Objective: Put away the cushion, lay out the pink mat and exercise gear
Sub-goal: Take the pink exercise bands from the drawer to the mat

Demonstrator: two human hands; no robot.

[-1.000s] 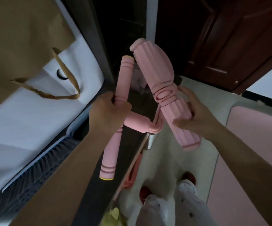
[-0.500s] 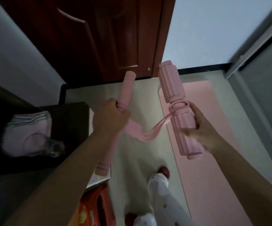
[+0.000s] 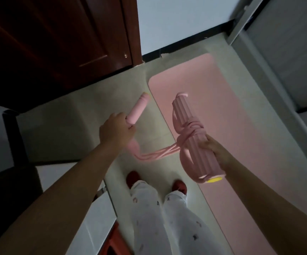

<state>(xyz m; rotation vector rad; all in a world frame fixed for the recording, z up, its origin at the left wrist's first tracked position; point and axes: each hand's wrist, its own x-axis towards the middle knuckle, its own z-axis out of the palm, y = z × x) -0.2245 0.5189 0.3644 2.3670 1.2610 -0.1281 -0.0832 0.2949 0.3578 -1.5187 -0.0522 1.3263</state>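
We hold the pink pull-rope exerciser above the floor: our left hand (image 3: pixel 116 130) grips its smooth handle (image 3: pixel 137 109), our right hand (image 3: pixel 215 151) clasps the ribbed footbar (image 3: pixel 189 129). The looped bands (image 3: pixel 160 153) could snag or tangle when lowered onto the pink mat (image 3: pixel 241 116).

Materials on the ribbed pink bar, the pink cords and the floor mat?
Ribbed bar: looks like matte foam padding, with moulded lengthwise ridges and no shine. Cords: probably rubber or latex tubing, since they sag smoothly and loop tightly. Mat: likely matte foam or rubber, lying flat with rounded corners.
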